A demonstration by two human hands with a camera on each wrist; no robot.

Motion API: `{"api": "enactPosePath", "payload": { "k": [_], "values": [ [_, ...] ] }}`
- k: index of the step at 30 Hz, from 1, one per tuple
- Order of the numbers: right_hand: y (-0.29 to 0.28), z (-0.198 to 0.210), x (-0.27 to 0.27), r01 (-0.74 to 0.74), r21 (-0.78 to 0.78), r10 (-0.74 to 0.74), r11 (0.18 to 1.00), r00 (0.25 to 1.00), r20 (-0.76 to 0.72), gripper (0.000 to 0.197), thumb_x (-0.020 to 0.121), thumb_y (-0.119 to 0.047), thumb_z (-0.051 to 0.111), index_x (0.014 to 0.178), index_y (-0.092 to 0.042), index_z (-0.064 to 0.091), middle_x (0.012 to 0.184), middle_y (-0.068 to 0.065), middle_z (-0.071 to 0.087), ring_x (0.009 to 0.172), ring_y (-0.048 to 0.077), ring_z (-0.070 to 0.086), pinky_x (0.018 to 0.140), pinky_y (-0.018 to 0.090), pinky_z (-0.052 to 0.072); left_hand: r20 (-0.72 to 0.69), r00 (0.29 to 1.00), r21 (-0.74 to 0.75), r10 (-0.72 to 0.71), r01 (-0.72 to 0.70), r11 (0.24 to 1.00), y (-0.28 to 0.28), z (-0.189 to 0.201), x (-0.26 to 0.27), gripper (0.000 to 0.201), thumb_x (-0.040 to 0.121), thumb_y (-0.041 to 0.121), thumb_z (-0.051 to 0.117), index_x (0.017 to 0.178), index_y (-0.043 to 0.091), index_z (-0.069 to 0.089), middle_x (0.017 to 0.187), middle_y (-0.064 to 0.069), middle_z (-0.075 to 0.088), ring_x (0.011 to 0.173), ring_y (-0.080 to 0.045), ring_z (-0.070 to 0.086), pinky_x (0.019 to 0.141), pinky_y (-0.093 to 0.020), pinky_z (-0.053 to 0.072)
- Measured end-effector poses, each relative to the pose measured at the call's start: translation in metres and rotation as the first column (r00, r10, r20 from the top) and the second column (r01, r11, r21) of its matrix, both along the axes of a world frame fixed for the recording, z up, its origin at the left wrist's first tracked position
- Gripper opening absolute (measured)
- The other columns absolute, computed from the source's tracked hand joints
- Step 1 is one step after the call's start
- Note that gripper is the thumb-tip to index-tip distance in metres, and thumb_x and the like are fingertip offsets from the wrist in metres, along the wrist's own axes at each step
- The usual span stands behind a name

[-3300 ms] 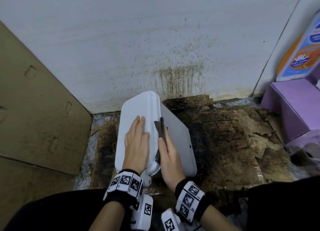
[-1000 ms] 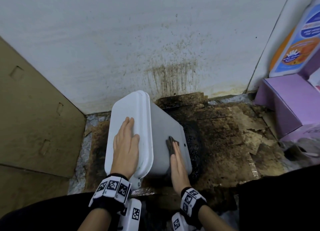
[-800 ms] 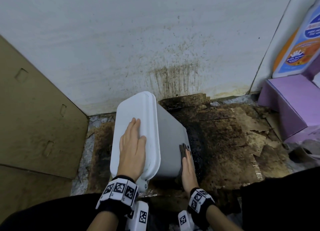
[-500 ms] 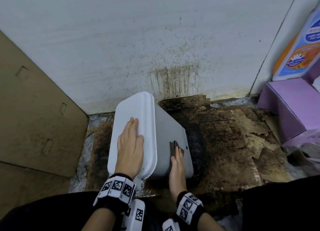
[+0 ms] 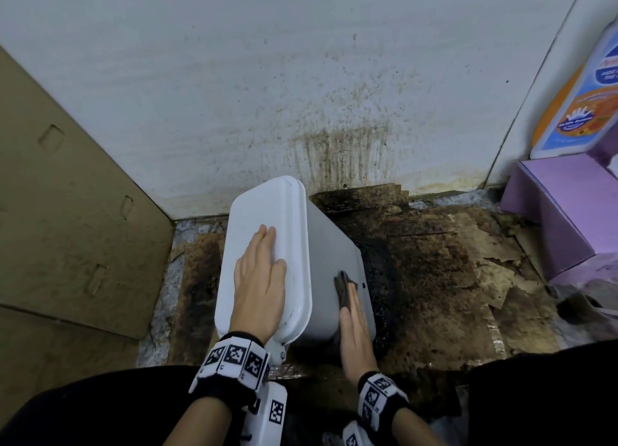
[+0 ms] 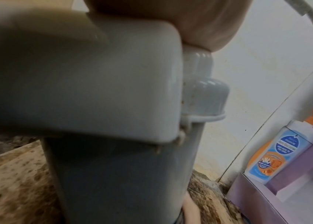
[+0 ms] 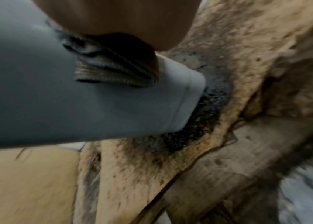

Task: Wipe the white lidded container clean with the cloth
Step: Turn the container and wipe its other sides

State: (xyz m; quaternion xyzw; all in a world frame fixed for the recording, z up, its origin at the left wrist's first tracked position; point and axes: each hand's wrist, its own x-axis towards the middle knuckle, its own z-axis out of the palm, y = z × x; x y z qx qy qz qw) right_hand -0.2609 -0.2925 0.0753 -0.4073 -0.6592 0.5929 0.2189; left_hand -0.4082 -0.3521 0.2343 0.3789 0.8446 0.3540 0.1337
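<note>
The white lidded container (image 5: pixel 331 258) stands tilted on the stained floor, with its lid (image 5: pixel 267 218) facing up and to the left. My left hand (image 5: pixel 261 275) lies flat on the lid with straight fingers. On the container's right side wall, my right hand (image 5: pixel 354 318) presses a dark cloth (image 5: pixel 343 285) with flat fingers. The right wrist view shows the ribbed cloth (image 7: pixel 117 66) bunched under my palm against the grey-looking wall (image 7: pixel 36 98), near its bottom edge. The lid's hinge block (image 6: pixel 94 75) fills the left wrist view.
A brown cardboard panel (image 5: pixel 67 228) leans at the left. The white wall (image 5: pixel 334 77) behind is splattered brown. Torn, blackened cardboard (image 5: pixel 434 278) covers the floor. At the right are a purple box (image 5: pixel 561 211) and a bottle with an orange and blue label (image 5: pixel 582 104).
My right hand has slid the cloth from beside the lid's edge down the side wall, then rubbed it back and forth near the bottom. My left hand stayed on the lid.
</note>
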Motion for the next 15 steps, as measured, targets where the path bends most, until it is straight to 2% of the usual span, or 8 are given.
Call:
{"api": "enactPosePath", "payload": {
  "k": [3, 6, 9, 11, 15],
  "values": [
    [0.018, -0.026, 0.007, 0.066, -0.116, -0.05, 0.991, 0.989, 0.138, 0.049, 0.11, -0.03, 0.025, 0.157, -0.03, 0.009, 0.169, -0.005, 0.007, 0.155, 0.008, 0.007, 0.126, 0.027, 0.002, -0.006, 1.0, -0.007, -0.002, 0.002, 1.0, 0.0, 0.001, 0.002, 0.052, 0.106, 0.021, 0.03, 0.157, 0.027, 0.021, 0.164, 0.014, 0.014, 0.148, 0.002, 0.008, 0.121, -0.023, 0.0],
    [0.029, -0.024, 0.006, 0.118, -0.234, -0.063, 0.965, 0.971, 0.232, 0.054, 0.11, -0.029, 0.026, 0.161, -0.015, 0.012, 0.17, 0.003, 0.009, 0.156, 0.016, 0.009, 0.127, 0.034, 0.003, 0.0, 1.0, -0.014, -0.008, 0.008, 1.0, 0.001, 0.0, 0.002, 0.052, 0.106, 0.02, 0.031, 0.157, 0.028, 0.021, 0.163, 0.015, 0.014, 0.147, 0.003, 0.008, 0.121, -0.024, 0.0],
    [0.027, -0.01, -0.001, 0.082, -0.193, -0.032, 0.978, 0.968, 0.251, 0.05, 0.111, -0.019, 0.024, 0.157, -0.001, 0.02, 0.169, 0.01, 0.008, 0.156, 0.022, 0.006, 0.126, 0.037, 0.001, -0.016, 1.0, -0.024, 0.003, -0.003, 1.0, 0.003, 0.0, 0.0, 0.053, 0.106, 0.019, 0.031, 0.157, 0.028, 0.02, 0.163, 0.015, 0.014, 0.147, 0.003, 0.007, 0.12, -0.022, -0.001],
    [0.021, 0.001, -0.007, 0.089, -0.168, -0.045, 0.982, 0.966, 0.253, 0.049, 0.11, -0.017, 0.025, 0.156, 0.001, 0.021, 0.168, 0.011, 0.009, 0.156, 0.023, 0.006, 0.126, 0.033, 0.0, -0.028, 1.0, -0.029, 0.005, -0.005, 1.0, 0.002, 0.0, -0.002, 0.053, 0.106, 0.019, 0.031, 0.157, 0.028, 0.02, 0.164, 0.014, 0.013, 0.148, 0.003, 0.006, 0.118, -0.019, -0.002],
    [0.005, 0.027, -0.021, 0.172, -0.17, -0.142, 0.97, 0.974, 0.176, 0.055, 0.109, -0.027, 0.03, 0.16, -0.01, 0.017, 0.169, 0.005, 0.013, 0.156, 0.016, 0.008, 0.126, 0.03, 0.0, -0.02, 1.0, -0.026, 0.007, -0.008, 1.0, 0.002, -0.002, -0.001, 0.053, 0.106, 0.018, 0.03, 0.157, 0.027, 0.02, 0.164, 0.014, 0.012, 0.148, 0.003, 0.005, 0.12, -0.021, -0.003]
  ]
}}
